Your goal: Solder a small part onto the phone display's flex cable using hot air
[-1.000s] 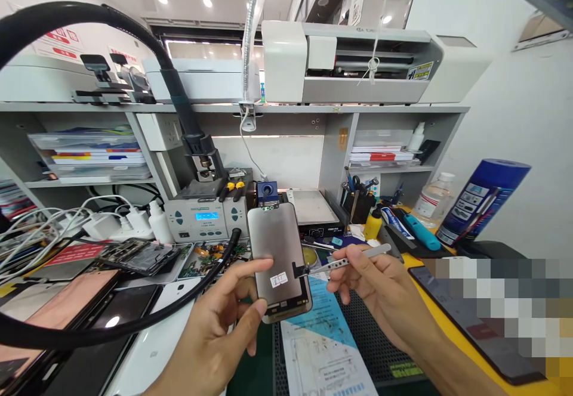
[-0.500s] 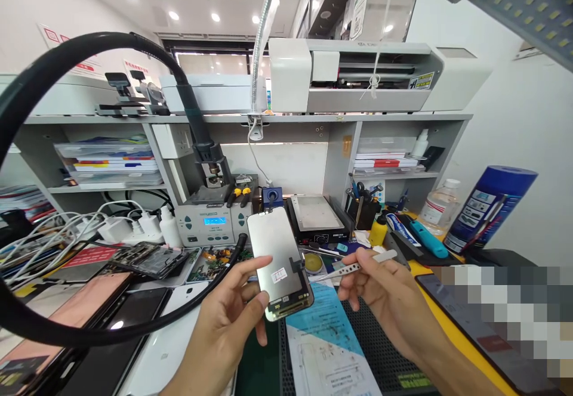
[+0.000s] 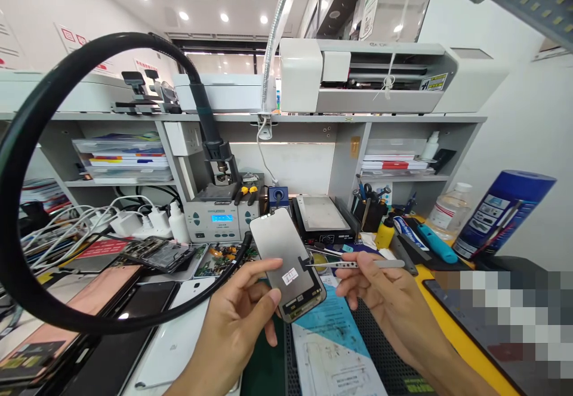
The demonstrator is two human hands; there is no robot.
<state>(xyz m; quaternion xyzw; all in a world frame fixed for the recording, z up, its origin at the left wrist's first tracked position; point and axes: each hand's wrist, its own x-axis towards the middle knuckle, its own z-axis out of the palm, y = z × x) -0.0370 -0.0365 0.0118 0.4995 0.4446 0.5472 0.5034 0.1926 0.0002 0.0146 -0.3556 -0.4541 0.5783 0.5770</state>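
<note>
My left hand (image 3: 246,306) grips a phone screen (image 3: 282,247) by its left edge, thumb and fingers closed on it. The screen's silver back faces me, tilted, with a small white label (image 3: 290,276) and a black flex cable (image 3: 307,263) near its right edge. In my right hand (image 3: 380,288) is a pair of metal tweezers (image 3: 347,264), pinched between thumb and fingers and pointing left. The tips of the tweezers are at the flex cable; whether they clasp it is too small to tell. Below the screen lies a blue and white printed sheet (image 3: 333,342).
A black hose (image 3: 9,229) loops across the left side from the hot air station (image 3: 219,223). Several phones and parts, including a white phone (image 3: 179,324), lie at left. A heating plate (image 3: 322,214) stands behind. Bottles and a blue spray can (image 3: 504,214) stand at right.
The tweezers have come up and left, from beside the screen to its flex cable, and are now nearly level. The phone screen has tilted a little. The whole view has shifted slightly.
</note>
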